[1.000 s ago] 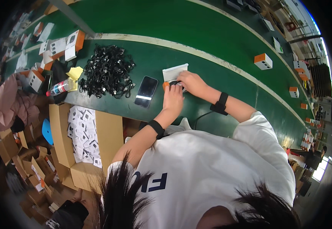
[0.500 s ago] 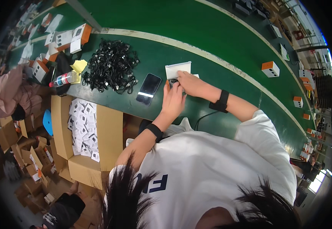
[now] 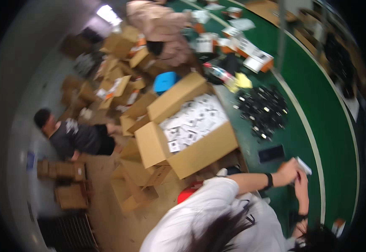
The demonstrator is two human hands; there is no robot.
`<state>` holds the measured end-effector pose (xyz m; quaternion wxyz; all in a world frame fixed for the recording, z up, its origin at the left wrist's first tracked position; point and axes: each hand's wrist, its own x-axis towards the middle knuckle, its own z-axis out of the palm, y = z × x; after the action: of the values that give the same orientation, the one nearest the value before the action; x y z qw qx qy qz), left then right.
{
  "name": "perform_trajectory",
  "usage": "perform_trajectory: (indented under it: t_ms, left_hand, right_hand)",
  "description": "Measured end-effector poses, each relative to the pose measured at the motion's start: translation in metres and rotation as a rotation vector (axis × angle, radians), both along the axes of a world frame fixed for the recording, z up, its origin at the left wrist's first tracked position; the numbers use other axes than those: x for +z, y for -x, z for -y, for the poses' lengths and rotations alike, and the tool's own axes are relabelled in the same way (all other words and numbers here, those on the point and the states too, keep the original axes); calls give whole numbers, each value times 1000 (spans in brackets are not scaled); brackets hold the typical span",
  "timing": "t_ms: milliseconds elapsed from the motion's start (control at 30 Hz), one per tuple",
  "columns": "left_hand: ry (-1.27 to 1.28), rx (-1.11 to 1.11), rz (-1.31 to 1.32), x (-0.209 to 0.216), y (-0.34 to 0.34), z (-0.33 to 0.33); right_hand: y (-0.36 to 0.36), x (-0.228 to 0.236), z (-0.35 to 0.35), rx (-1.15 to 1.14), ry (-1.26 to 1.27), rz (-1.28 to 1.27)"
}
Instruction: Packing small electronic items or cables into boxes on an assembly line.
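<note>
My left hand (image 3: 287, 172) and my right hand (image 3: 301, 183) meet over the green table, closed around a small white box (image 3: 304, 165). Its pale flap sticks out past my fingers; the rest is covered by them and blurred. Beside my left hand lies a dark phone (image 3: 271, 154), flat on the table. Farther along the table is a heap of black cables (image 3: 262, 110) with light-coloured plugs.
A big open carton (image 3: 204, 153) full of white printed leaflets stands against the table edge. A bottle (image 3: 220, 73), yellow paper (image 3: 243, 81) and orange-and-white boxes (image 3: 258, 60) lie beyond the cables. On the floor side, a person (image 3: 82, 135) is near several cartons (image 3: 67, 170).
The view has swung to the left, so the table and my hands now appear at the right, and the floor with cartons and a person shows. My hands stay together at the small box.
</note>
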<state>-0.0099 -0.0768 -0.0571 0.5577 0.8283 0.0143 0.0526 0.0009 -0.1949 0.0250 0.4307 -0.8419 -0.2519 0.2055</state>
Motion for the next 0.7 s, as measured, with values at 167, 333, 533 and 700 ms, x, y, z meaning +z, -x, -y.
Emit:
perform_trajectory:
  t_ms: [167, 333, 533, 700]
  left_hand:
    - [-732, -154, 276, 24, 9, -12]
    - [-771, -189, 323, 28, 8, -27]
    - [-701, -193, 469, 33, 25, -37]
    - [-885, -243, 513, 52, 21, -36]
  right_hand:
    - [11, -28, 28, -100, -73, 195]
    - [7, -39, 13, -134, 26, 352]
    - [10, -29, 7, -77, 94, 400]
    - [22, -31, 26, -118, 100, 392]
